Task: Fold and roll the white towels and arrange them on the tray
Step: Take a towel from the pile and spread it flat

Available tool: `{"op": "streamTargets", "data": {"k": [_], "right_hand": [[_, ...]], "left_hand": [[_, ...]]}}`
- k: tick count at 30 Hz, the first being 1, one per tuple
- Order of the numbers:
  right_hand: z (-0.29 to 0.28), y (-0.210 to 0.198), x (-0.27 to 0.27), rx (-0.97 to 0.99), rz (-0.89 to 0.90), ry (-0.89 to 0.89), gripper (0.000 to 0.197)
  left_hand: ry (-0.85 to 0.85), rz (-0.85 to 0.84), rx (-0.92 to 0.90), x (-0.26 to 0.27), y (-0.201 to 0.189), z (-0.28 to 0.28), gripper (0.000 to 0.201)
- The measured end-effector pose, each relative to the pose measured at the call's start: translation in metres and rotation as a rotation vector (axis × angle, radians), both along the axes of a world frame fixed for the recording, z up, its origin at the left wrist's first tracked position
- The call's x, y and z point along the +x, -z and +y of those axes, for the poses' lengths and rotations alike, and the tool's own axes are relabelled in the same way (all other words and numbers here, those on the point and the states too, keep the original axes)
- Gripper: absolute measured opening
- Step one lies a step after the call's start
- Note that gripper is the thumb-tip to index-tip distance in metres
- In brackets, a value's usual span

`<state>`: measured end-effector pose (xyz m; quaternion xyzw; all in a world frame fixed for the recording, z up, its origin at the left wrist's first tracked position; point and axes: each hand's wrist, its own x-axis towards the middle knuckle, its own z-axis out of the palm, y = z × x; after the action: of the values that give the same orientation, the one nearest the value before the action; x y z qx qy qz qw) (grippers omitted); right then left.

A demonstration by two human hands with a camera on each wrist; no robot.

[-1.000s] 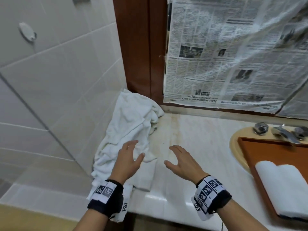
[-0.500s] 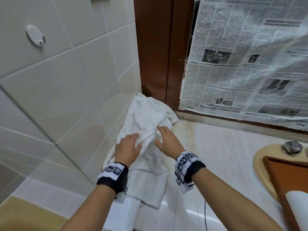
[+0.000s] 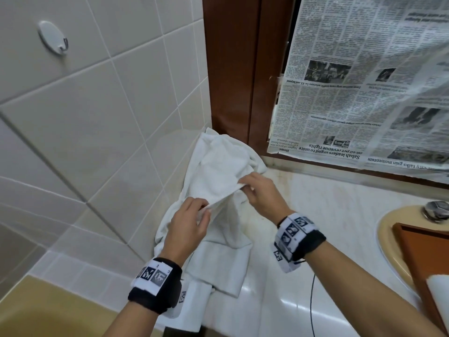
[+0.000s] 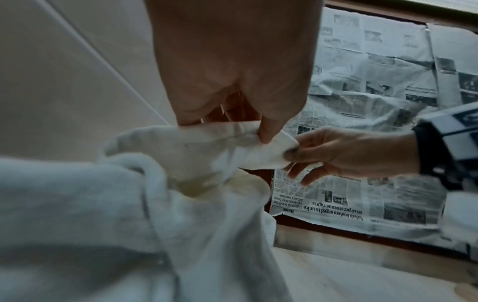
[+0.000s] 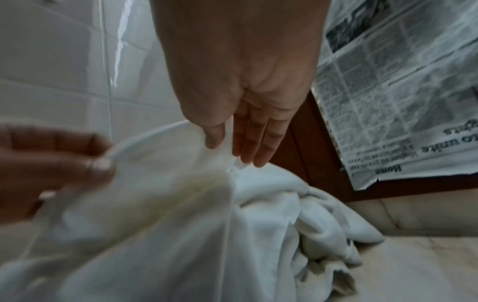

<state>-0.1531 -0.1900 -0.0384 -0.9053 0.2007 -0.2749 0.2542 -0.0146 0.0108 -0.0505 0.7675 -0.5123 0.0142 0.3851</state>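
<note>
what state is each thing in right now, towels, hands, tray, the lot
crumpled white cotton towel: unfolded, one edge lifted off the counter
left hand: pinching the towel's edge
right hand: pinching the same edge further along
brown wooden tray: lying over the basin, partly out of frame
rolled white towel: on the tray
white wall hook: nothing hanging on it

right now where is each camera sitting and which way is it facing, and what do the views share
Head: worn on the head, looking forward and down at the counter; shows both forearms, left hand and right hand pinching the white towel.
Left wrist: looks along the left hand toward the newspaper; the right hand shows too.
Right wrist: looks along the right hand toward the tiled wall; left fingers show, blurred.
Shared: all three show both hands on the towel's edge, plus newspaper.
</note>
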Motion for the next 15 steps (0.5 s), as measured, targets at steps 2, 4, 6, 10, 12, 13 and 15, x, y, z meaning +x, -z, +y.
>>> {"op": "streamTargets", "data": {"k": [2,4,6,10,12,13,15], "right_hand": [[0.003,-0.019,-0.022,-0.053,-0.058,0.002,0.015],[0.006,-0.037,-0.045,-0.083,-0.085,0.018,0.013],[0.012,-0.054,-0.071,-0.092,-0.129,0.057,0.011],[0.028,-0.072,-0.129,-0.075,-0.216,0.161,0.008],[0.035,-0.076,-0.158,-0.052,-0.224,0.228,0.009],[0.039,-0.080,-0.173,-0.041,-0.229,0.258,0.010],[0.047,-0.090,-0.206,-0.027,-0.254,0.308,0.011]], "left_hand": [[-0.018,-0.040,0.042,0.005,0.006,0.013,0.006],[-0.022,-0.059,0.066,0.012,0.010,0.024,0.007],[-0.016,-0.058,0.068,0.015,0.008,0.031,0.008],[0.029,-0.066,0.045,0.006,-0.002,0.040,0.014],[0.026,-0.065,0.005,-0.004,-0.008,0.041,0.016],[0.015,-0.061,-0.013,-0.009,-0.011,0.041,0.017],[0.001,-0.039,-0.017,-0.019,-0.016,0.041,0.020]]}}
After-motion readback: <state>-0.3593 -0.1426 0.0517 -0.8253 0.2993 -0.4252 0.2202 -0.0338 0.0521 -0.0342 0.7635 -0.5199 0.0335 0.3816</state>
